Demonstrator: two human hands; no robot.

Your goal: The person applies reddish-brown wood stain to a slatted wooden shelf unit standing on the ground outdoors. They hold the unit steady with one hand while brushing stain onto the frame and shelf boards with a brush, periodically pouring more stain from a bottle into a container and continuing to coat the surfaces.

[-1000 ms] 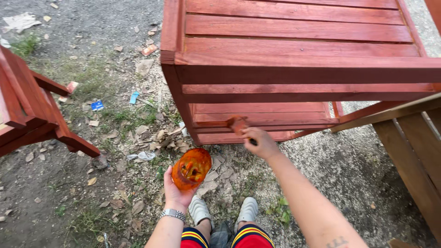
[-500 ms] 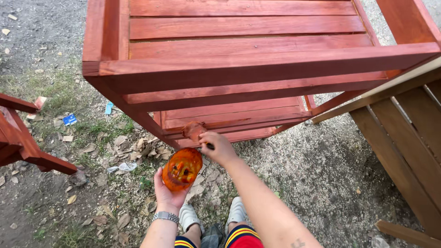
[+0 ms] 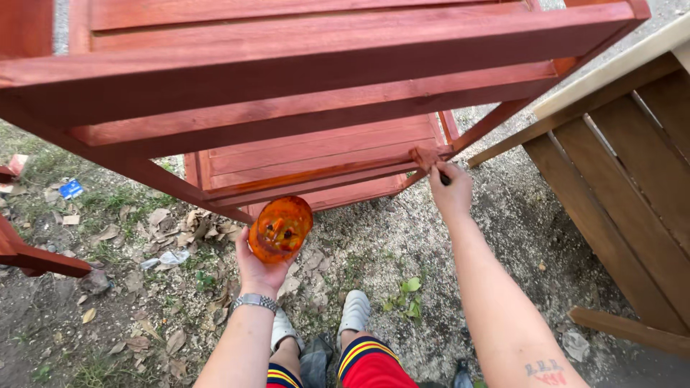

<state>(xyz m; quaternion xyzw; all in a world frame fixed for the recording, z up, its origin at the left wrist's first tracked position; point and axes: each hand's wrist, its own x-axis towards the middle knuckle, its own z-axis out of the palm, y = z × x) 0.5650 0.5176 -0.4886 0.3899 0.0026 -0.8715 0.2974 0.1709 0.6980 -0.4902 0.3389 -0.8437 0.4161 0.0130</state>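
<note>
My left hand [image 3: 257, 269] holds up a round orange container [image 3: 280, 228] smeared with reddish stain; a watch sits on that wrist. My right hand [image 3: 451, 191] is closed around a small brush [image 3: 425, 158] whose stained head presses on the lower right corner of a red-brown wooden slatted frame [image 3: 316, 65]. The brush handle is mostly hidden in my fist. The frame's lower shelf [image 3: 316, 162] runs between both hands, above the ground.
An unpainted wooden slatted piece [image 3: 618, 172] leans at the right. Another red-stained wooden piece [image 3: 32, 259] stands at the left edge. Gravel, dry leaves, litter and grass cover the ground. My shoes [image 3: 352, 312] are below the hands.
The view has shifted so the frame fills more of the top. My right hand with the brush has moved right along the lower rail to its corner. My left hand keeps the container raised.
</note>
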